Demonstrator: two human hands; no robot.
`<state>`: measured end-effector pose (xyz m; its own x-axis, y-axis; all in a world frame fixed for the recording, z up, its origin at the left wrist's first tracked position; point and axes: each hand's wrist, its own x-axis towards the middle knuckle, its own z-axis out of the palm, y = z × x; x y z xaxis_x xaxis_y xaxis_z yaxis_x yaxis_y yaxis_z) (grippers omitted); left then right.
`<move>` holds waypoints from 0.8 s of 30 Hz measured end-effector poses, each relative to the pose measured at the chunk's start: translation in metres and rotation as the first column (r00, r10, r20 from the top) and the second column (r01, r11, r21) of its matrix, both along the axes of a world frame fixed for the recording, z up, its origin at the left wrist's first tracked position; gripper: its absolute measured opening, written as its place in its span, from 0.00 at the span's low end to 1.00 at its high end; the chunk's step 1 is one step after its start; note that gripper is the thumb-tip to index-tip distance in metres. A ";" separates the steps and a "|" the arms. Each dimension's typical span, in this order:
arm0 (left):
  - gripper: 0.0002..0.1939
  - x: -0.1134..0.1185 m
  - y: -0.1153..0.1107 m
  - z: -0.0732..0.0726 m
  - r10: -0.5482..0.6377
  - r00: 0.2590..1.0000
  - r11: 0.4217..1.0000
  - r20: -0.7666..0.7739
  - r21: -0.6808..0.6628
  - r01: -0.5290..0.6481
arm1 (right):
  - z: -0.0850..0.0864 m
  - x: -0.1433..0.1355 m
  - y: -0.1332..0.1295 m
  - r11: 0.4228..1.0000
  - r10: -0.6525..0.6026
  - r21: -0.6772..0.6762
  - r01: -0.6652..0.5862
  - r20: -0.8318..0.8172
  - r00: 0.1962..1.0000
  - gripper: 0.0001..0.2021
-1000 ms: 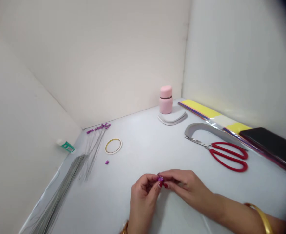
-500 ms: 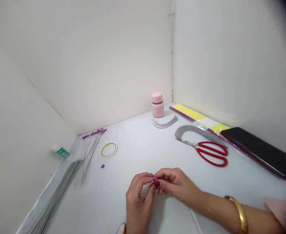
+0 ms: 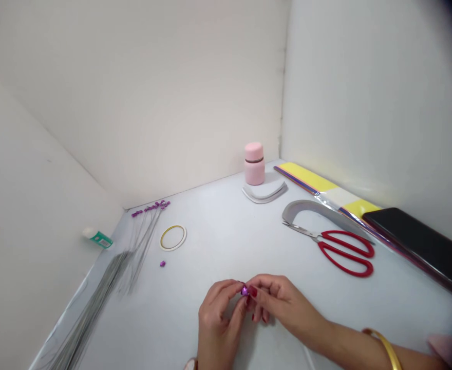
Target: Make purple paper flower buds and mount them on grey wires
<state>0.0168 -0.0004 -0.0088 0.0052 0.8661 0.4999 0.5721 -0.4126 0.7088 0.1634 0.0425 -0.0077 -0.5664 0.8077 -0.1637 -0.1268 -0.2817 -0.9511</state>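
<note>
I'm watching the left hand (image 3: 218, 314) and right hand (image 3: 283, 303) pinching one purple piece (image 3: 244, 291) between narrowed fingers, apparently mid-work. From there, wire-mounted purple heads (image 3: 156, 205) are already lying toward ten-thirty; one loose star (image 3: 163, 263) is sitting off-wire at ten. At twelve, a capped pink flask (image 3: 254, 169) is hiding its contents.

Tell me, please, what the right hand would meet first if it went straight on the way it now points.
The right hand would likely meet the small purple piece it touches, then the left hand just beyond, though depth there is hard to judge.
</note>
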 end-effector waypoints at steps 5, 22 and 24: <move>0.11 0.003 -0.001 -0.003 0.032 0.999 0.997 -0.005 -0.070 -0.032 | 0.001 0.000 0.002 0.996 0.023 -0.091 -0.025 -0.027 0.999 0.18; 0.09 0.013 -0.013 0.006 0.086 0.994 0.985 0.073 -0.153 -0.074 | 0.002 0.005 0.006 0.985 0.131 -0.108 -0.133 -0.029 0.991 0.22; 0.09 0.013 -0.014 0.008 0.096 0.988 0.980 0.117 -0.183 -0.074 | 0.002 0.005 0.006 0.982 0.156 -0.101 -0.158 -0.022 0.987 0.22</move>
